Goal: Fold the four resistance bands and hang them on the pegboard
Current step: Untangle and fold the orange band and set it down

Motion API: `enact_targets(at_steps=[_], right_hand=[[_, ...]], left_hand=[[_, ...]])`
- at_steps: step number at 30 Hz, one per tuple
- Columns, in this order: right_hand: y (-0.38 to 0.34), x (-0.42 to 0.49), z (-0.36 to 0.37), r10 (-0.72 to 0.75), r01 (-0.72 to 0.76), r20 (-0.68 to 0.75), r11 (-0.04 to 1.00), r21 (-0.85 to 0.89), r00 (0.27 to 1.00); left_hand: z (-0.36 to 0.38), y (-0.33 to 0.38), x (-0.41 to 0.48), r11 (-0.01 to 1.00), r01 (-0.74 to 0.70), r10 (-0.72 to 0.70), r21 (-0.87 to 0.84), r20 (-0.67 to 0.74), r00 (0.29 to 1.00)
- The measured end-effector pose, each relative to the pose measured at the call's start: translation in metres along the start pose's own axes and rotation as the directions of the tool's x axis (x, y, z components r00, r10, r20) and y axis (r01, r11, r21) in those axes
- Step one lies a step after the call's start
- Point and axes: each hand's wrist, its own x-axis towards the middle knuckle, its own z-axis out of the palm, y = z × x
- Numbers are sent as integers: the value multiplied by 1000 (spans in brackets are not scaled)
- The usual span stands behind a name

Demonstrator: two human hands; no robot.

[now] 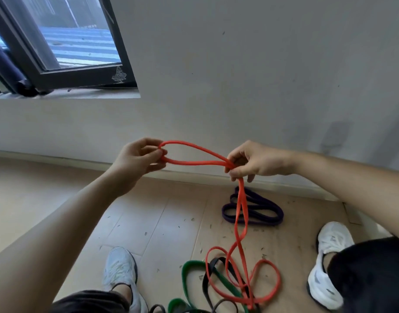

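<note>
So the orange band (240,213) is stretched as a loop between both hands, the rest trailing down to the wood floor (162,222). Left hand (137,161) pinches the loop's end, right hand (250,161) is closed around the doubled strands. Purple band (261,211) sits folded by the wall; green band (187,276) and black band (219,265) are tangled between the sneakers.

Soft, even daylight, moderately bright; source appears to be window (58,41) upper left. Wall (261,75) flat grey, no glare. Faint diffuse shadows on floor (160,222) beneath forearms and shoes. Strong wide-angle distortion: skirting line bows, window frame leans, forearms balloon toward lower corners. Overall slightly soft, compression smear; centre sharpest.
</note>
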Motion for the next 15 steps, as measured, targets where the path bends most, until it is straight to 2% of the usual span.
enact_targets(at_steps=[2, 4, 7, 11, 15], right_hand=[[0, -4, 0, -15, 16, -13, 998, 55, 1000], [-2, -6, 1, -32, 34, -25, 996, 83, 999], [-7, -8, 6, -49, 49, -1, 996, 75, 999], [-15, -7, 14, -76, 76, 14, 997, 24, 997], [-21, -7, 15, -88, 88, 30, 996, 9, 996]], left_hand=[[-4, -9, -1, 945, -35, 11, 324, 77, 997], [-1, -12, -5, 884, -56, -36, 465, 186, 982], [16, -9, -10, 881, -99, -43, 463, 287, 957], [50, 0, -18, 898, -212, 49, 385, 390, 919], [70, 0, -19, 856, -294, 112, 426, 402, 909]])
